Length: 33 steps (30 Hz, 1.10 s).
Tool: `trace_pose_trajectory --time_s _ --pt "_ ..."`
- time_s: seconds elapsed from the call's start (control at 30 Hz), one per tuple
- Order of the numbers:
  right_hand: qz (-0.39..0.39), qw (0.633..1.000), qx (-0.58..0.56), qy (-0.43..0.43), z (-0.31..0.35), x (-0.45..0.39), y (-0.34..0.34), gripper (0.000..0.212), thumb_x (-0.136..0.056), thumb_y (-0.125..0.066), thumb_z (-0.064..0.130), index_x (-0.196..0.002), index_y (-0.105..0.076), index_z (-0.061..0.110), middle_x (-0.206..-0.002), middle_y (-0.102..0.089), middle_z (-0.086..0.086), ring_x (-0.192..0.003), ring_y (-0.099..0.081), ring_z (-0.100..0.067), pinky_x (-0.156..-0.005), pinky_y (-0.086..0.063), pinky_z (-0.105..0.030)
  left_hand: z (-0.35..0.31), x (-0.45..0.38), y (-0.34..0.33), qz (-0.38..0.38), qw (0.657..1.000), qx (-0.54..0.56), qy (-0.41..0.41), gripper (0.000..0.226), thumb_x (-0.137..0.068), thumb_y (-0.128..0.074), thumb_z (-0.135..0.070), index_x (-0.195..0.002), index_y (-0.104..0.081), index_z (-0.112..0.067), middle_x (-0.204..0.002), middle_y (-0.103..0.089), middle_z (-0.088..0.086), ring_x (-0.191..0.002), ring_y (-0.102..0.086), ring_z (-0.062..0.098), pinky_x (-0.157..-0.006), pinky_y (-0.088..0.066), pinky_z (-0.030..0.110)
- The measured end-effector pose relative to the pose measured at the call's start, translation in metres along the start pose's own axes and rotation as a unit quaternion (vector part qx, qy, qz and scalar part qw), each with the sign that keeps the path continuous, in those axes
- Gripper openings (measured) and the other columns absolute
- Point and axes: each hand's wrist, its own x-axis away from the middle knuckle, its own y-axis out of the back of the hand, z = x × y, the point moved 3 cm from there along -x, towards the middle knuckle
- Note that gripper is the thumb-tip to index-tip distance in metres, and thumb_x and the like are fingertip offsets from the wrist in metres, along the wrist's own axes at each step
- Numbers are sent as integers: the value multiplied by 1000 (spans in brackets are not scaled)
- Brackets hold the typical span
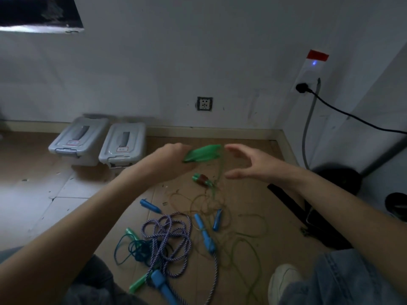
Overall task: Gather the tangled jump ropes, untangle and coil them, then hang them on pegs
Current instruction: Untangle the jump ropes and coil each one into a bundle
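Head view, person seated on a cardboard-covered floor (248,194). The left hand (170,158) grasps a pair of green jump-rope handles (202,153), motion-blurred, raised above the floor; a thin green cord (221,172) hangs from them toward the tangle below. The right hand (248,164) is released, fingers spread and slightly curved, just right of the handles and holding nothing. On the floor nearer the person lie a purple-and-white braided rope (169,234) with blue handles (204,232), a teal rope (130,247) to its left, and loose loops of green cord at right. A green-and-red handle (201,179) lies beyond them. Two grey lidded storage boxes (99,142) stand at the far left, against the wall.
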Motion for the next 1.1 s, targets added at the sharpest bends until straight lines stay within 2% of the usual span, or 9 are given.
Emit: trace_pose_trajectory --time_s 0.1,0.2,0.3,0.4,0.5,0.63,0.8,0.97,1.1 --pt "66 983 -168 38 4 -4 -11 38 -77 -67 27 -113 -58 16 -99 -70 8 -100 -63 -7 -87 -48 -16 -15 2 0 25 998 15 -63 17 -90 -53 -26 -74 -47 -26 -68 -49 -11 -58 -47 0 -52 -36 13" --pt "25 970 -241 5 5 -2 -8 17 -94 -49 17 -85 -60 9 -52 -52 9 -48 -50 -7 -55 -46 -21 3 3 7 -22 999 14 -18 21 -91 -51 -23 -72 -44 -26 -66 -47 -11 -55 -45 0 -47 -37 11" --pt "-46 992 100 57 9 2 0 25 -97 -46 24 -75 -57 20 -54 -50 14 -47 -48 -4 -50 -36 -21 29 4 1 -43 994 -62 85 9 -93 -48 -21 -89 -51 -13 -66 -44 -8 -55 -43 2 -46 -32 14" --pt "-16 899 407 162 21 7 -29 20 -96 -44 34 -88 -59 22 -78 -61 6 -74 -60 -16 -61 -40 -26 25 3 -25 20 988 -111 101 20 -93 -47 -24 -104 -54 -8 -75 -51 -4 -65 -55 10 -61 -49 21" --pt "21 847 475 240 34 9 -55 24 -97 -39 36 -101 -58 22 -94 -61 5 -86 -58 -15 -62 -35 -25 0 7 -57 124 980 -153 22 24 -94 -47 -26 -111 -55 -10 -94 -62 3 -77 -59 14 -69 -50 20" --pt "34 892 398 210 29 7 -41 21 -95 -45 32 -104 -61 21 -99 -60 6 -89 -56 -12 -67 -42 -28 -25 19 -65 193 971 -69 -123 22 -91 -53 -23 -108 -57 -8 -76 -47 -16 -58 -44 -3 -55 -33 -3" --pt "30 986 106 124 16 10 -15 15 -92 -55 19 -79 -62 18 -70 -60 7 -62 -52 -7 -59 -39 -22 -36 28 -42 89 973 81 -199 17 -90 -55 -19 -100 -58 -5 -70 -47 -17 -58 -50 -16 -54 -38 3" --pt "-35 989 80 116 18 14 -21 37 -98 -41 21 -62 -49 17 -50 -48 11 -43 -44 3 -48 -32 -10 -21 20 -24 -103 970 210 -71 10 -89 -55 -21 -81 -55 -14 -62 -51 -8 -46 -46 2 -47 -39 17" --pt "-2 980 157 124 25 21 -31 37 -97 -46 26 -60 -48 27 -53 -46 13 -47 -40 -1 -50 -30 -17 15 15 -26 -106 993 18 54 18 -94 -47 -26 -80 -46 -14 -69 -49 -3 -55 -49 12 -53 -46 24"
